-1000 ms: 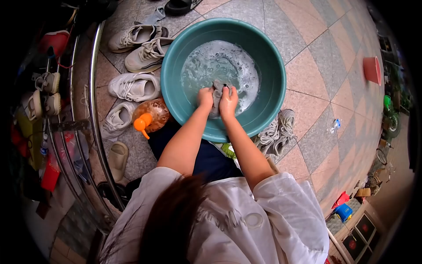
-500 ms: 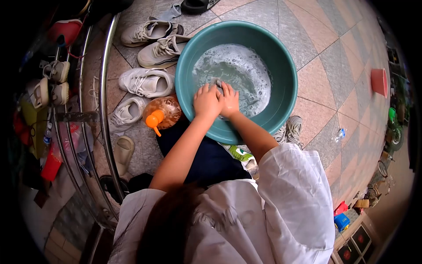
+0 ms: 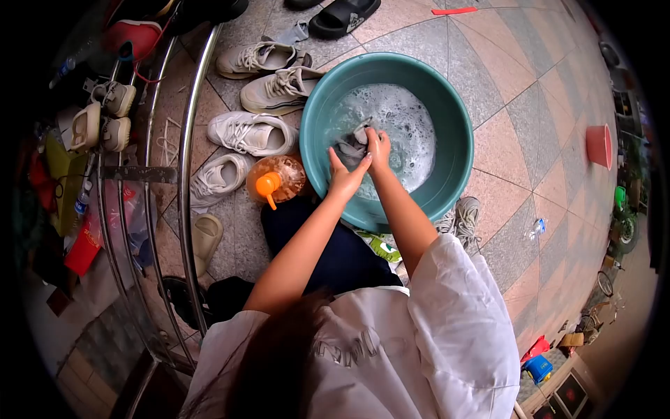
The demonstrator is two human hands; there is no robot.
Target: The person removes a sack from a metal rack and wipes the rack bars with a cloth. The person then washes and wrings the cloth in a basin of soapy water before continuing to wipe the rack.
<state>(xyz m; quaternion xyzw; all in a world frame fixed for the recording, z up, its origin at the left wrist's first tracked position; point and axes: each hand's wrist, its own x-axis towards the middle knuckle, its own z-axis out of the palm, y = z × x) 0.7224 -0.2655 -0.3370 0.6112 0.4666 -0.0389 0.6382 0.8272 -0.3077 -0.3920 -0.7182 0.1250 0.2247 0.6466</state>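
While the right hand (image 3: pixel 378 152) grips the grey cloth (image 3: pixel 353 148) beside suds (image 3: pixel 412 129) in the basin (image 3: pixel 453 136), the left hand (image 3: pixel 344 181) is spread wide at the cloth's near side; left of the basin stands a bottle (image 3: pixel 288 176).

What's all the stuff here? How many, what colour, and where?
basin: one, teal, middle
suds: many, white, in basin
wet cloth: seemingly one, grey, in basin
pump bottle: one, orange, beside basin
white sneakers: two, white, left
beige sneakers: two, beige, upper left
grey sneakers: two, grey, basin's lower right
black slipper: one, black, top
beige slipper: one, beige, below bottle
rack: one, silver, left
bucket: one, pink, far right
pail: one, blue, lower right
other clutter: uncountable, mixed, all around
floor: one, pink-grey, all around
shirt: one, white, bottom
trousers: one pair, navy, below basin
left grip: one, bare, near wet cloth
right grip: one, bare, on wet cloth
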